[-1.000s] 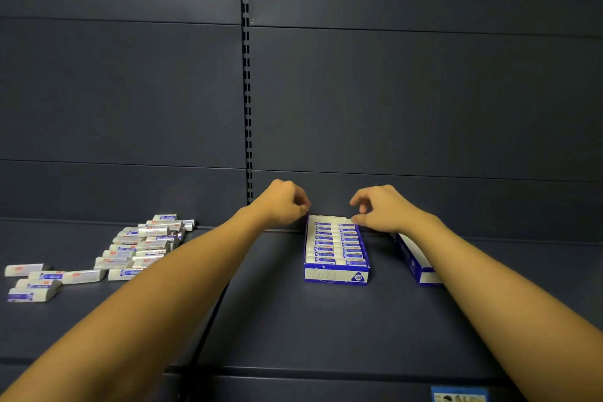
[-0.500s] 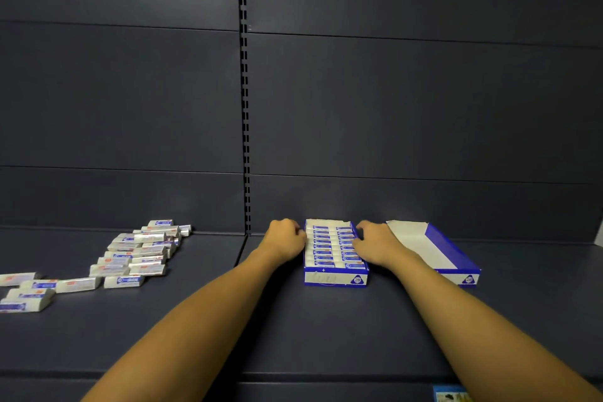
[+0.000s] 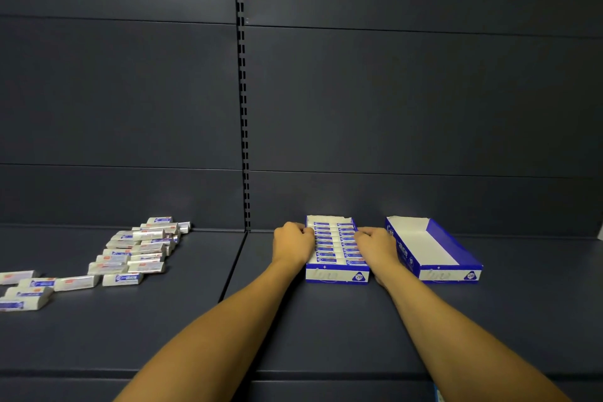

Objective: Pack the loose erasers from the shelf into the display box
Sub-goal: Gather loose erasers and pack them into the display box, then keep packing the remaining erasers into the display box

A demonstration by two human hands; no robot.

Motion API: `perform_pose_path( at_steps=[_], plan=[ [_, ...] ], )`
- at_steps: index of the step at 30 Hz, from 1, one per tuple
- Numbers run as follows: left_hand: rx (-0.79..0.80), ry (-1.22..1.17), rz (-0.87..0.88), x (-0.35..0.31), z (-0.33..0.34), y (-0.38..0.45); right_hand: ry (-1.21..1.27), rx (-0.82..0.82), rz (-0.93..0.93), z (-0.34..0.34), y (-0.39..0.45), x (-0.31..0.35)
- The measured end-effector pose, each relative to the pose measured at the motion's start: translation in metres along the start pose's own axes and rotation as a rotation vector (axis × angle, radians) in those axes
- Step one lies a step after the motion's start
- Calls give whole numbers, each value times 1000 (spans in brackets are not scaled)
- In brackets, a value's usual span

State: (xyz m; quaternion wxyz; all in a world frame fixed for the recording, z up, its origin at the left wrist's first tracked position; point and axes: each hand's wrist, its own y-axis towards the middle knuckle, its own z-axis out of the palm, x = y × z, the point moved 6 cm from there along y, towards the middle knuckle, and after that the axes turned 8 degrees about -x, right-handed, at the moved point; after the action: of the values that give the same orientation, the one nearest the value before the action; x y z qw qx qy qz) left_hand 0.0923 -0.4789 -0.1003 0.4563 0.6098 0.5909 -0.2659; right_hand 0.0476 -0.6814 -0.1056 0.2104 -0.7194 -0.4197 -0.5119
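Note:
A blue and white display box (image 3: 337,275) stands on the dark shelf, filled with two rows of wrapped erasers (image 3: 334,240). My left hand (image 3: 292,244) grips the box's left wall with curled fingers. My right hand (image 3: 375,246) grips its right wall the same way. Several loose erasers (image 3: 137,253) lie in a heap on the shelf at the left, well away from both hands.
A second blue and white display box (image 3: 456,274) stands empty just right of my right hand. More loose erasers (image 3: 26,294) lie at the far left edge. The slotted upright (image 3: 243,108) of the back panel rises behind the shelf. The shelf's front lip runs along the bottom.
Both hands came down from above the far end of the filled box and now clasp its two sides. The empty box on the right has come into full view.

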Motion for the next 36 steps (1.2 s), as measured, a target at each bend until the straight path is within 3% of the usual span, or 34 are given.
perform_pose_path(
  at_steps=[13, 22, 36],
  plan=[
    [-121, -129, -50, -32, -6, 0, 80, -77, 94, -14, -3, 13],
    [-81, -157, -67, -63, 3, 16, 14, -145, 71, -46, 14, 35],
    [-183, -262, -173, -128, 62, -31, -68, -35, -17, -134, 55, 26]
  ],
)
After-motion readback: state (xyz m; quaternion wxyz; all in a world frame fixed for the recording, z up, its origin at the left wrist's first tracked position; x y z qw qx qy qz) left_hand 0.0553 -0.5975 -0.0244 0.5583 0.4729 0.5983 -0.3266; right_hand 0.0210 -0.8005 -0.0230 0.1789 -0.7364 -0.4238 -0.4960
